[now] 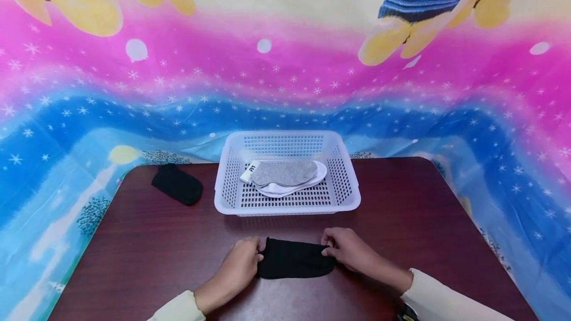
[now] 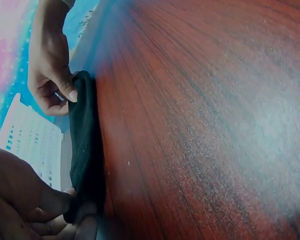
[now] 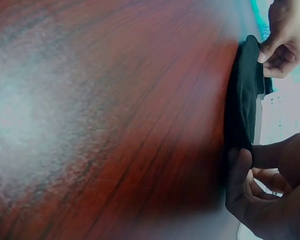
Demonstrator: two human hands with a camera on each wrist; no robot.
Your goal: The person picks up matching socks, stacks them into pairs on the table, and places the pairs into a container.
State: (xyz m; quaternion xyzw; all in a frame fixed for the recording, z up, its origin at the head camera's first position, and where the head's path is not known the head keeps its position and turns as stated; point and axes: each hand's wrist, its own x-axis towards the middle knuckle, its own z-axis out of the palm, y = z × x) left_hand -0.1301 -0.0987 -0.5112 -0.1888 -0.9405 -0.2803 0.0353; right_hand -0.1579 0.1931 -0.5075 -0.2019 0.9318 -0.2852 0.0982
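A black sock (image 1: 295, 260) lies stretched sideways near the front of the table. My left hand (image 1: 243, 260) pinches its left end between thumb and fingers. At the other end, my right hand (image 1: 348, 249) pinches the upper right corner. The left wrist view shows the same black sock (image 2: 85, 140) edge-on, with the left hand (image 2: 25, 200) close by and the right hand (image 2: 52, 80) farther off. In the right wrist view the right hand (image 3: 270, 185) has its thumb and fingers on the sock's near end (image 3: 240, 110).
A white plastic basket (image 1: 287, 207) stands at the table's back middle. Grey socks (image 1: 285, 172) lie on white socks (image 1: 318, 177) inside it. Another black sock (image 1: 177, 184) lies at the back left of the dark red table (image 1: 147, 256). A patterned cloth (image 1: 285, 88) hangs behind.
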